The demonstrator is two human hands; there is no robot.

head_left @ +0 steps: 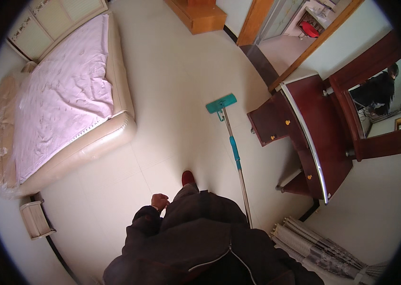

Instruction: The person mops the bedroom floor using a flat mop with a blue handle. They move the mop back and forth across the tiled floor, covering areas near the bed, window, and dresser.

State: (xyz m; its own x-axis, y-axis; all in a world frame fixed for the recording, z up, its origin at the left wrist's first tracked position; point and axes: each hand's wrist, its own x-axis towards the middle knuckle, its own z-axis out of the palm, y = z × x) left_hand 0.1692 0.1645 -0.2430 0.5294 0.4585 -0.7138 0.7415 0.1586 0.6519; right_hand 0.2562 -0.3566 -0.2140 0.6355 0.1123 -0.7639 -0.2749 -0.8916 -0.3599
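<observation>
My left hand (pixel 160 202) hangs at my left side beside the dark jacket. Its fingers are curled in, and nothing shows in them. A flat mop with a teal head (pixel 224 101) rests on the pale tiled floor ahead of me. Its metal pole, with a teal sleeve (pixel 234 153), slants back toward my right side and vanishes behind the jacket. My right hand is hidden there, so whether it grips the pole does not show.
A bed (pixel 67 99) with a pink sheet stands at the left, a small nightstand (pixel 36 219) near it. On the right is a dark red dressing table (pixel 312 128) with a mirror (pixel 381 99). Gathered curtains (pixel 314 247) hang lower right; a doorway (pixel 283 47) opens at the far right.
</observation>
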